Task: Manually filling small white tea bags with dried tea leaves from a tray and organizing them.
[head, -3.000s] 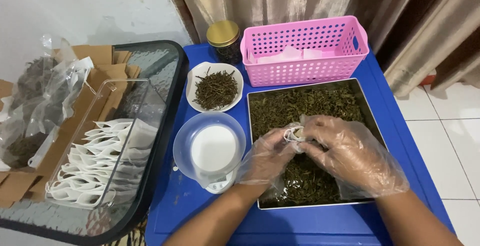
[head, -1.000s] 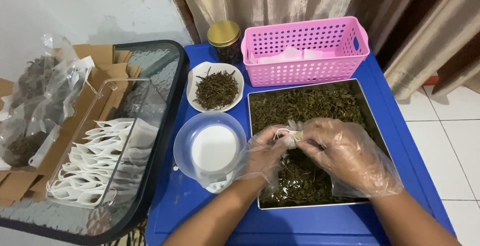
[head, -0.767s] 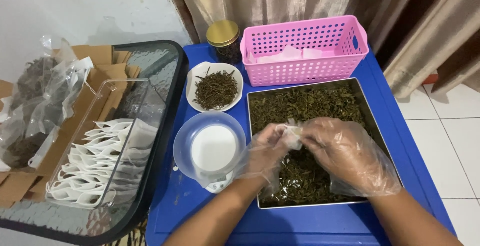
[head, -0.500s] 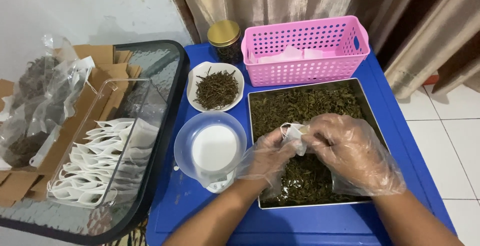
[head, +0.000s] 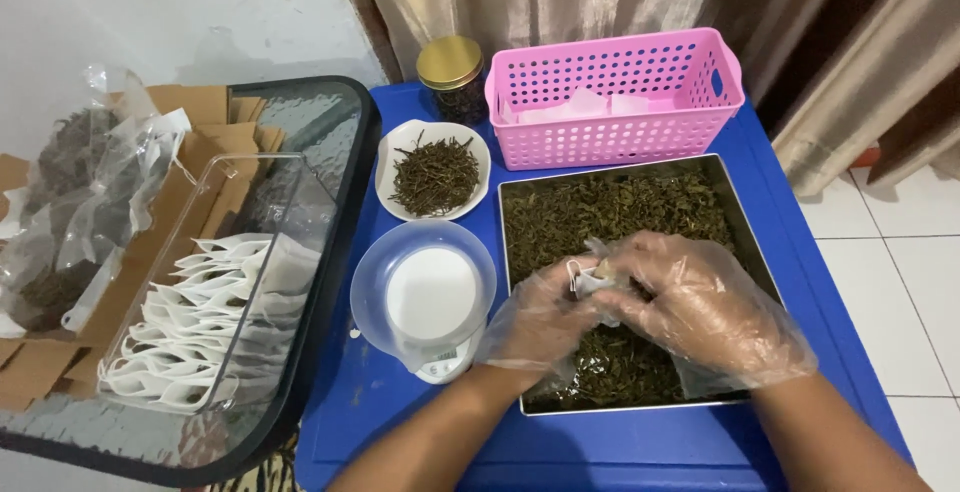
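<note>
Both hands wear loose clear plastic gloves and meet over a metal tray [head: 745, 220] full of dried green leaves [head: 620, 207]. My left hand [head: 540, 317] and my right hand [head: 700, 302] together pinch a small white filter bag [head: 588, 274] with a drawstring, held just above the leaves. The bag's mouth faces up between the fingertips. What is inside the bag is hidden by the fingers.
A clear bowl [head: 423, 292] sits on a small scale [head: 440, 360] left of the tray. Behind are a white dish of dark twigs [head: 433, 174], a gold-lidded jar [head: 451, 74] and a pink basket [head: 615, 97]. A clear bin of empty white bags [head: 200, 322] rests on a glass table at left.
The hands have kept working the small bag in the same spot over the tray, shifting it slightly lower and closing more tightly around it.
</note>
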